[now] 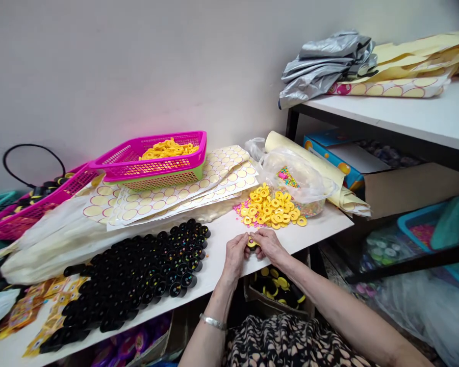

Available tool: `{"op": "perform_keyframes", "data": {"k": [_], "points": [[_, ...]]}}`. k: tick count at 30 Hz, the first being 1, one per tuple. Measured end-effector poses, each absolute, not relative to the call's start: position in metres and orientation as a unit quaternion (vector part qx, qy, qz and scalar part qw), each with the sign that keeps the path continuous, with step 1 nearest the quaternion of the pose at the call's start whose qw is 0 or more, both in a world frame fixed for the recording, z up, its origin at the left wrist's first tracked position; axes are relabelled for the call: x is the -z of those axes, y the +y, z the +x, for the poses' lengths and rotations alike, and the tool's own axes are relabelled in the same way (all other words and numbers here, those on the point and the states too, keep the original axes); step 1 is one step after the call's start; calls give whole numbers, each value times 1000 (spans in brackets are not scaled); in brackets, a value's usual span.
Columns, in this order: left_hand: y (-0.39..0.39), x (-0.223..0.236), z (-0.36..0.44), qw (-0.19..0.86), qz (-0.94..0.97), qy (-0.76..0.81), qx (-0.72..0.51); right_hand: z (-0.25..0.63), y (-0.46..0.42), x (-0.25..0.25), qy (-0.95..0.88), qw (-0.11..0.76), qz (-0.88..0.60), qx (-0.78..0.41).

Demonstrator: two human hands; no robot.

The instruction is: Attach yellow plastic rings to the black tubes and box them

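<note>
Near the table's front edge, my left hand (236, 252) and my right hand (270, 245) meet around a small black cup with a yellow ring-shaped cap (251, 243). The fingers of both hands are pinched on its sides, and they hide much of the cup. Just beyond the hands lies a pile of yellow ring caps (273, 208), with tiny pink beads (240, 210) at its left side. To the left stand many small black cups (137, 272) in close rows, some with coloured beads inside. Below the table edge, a carton (309, 306) holds black and yellow pieces.
A pink basket (149, 172) of yellow rings rests on sticker sheets (179, 199). A clear bag of coloured beads (294, 176) sits behind the ring pile. At the right are a raised shelf (398, 114) and a blue box (334, 153). Yellow packets (57, 311) lie at the left.
</note>
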State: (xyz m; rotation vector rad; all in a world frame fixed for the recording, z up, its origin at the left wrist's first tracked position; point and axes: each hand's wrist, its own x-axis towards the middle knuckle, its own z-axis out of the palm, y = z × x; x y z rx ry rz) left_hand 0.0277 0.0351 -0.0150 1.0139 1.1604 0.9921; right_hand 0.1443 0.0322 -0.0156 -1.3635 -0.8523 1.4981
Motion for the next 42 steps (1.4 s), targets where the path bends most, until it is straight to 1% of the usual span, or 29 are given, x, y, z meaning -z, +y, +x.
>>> {"op": "perform_keyframes", "data": {"k": [3,5,8,10,12,15,17,19,21,23,25,27,31,35,39,42], "points": [[30,12,23,625,488,461,-399,147,32,15,-343,450,-534,-627],[28,11,25,595,519,471,-393,152,30,14,-343,442,-521,-645],[25,10,31,544,528,493,-427,167,20,10,-342,461,-479,-664],[21,8,33,532,529,485,-450,178,10,6,-351,489,-423,-677],[16,4,33,515,540,479,-462,186,-1,3,-364,495,-371,-697],[7,-5,31,448,599,475,-464,190,-13,-1,-362,466,-336,-734],[1,-11,31,392,646,462,-464,190,-16,-4,-356,457,-327,-746],[-4,-15,31,357,676,447,-464,193,-16,-8,-365,444,-319,-754],[-8,-18,29,362,681,429,-470,197,-15,-11,-381,412,-297,-773],[-11,-20,28,390,673,409,-478,201,-14,-13,-390,383,-277,-790],[-13,-21,26,403,671,398,-479,202,-15,-14,-394,378,-279,-790],[-14,-22,27,387,685,396,-474,200,-17,-14,-403,393,-292,-773],[-17,-24,30,305,746,375,-459,193,-19,-19,-445,398,-342,-726],[-21,-22,34,246,802,349,-418,192,-20,-27,-465,357,-370,-721],[-23,-18,35,250,813,337,-404,194,-20,-26,-459,289,-375,-752],[-24,-15,35,271,804,337,-409,194,-21,-22,-443,286,-378,-761]]}}
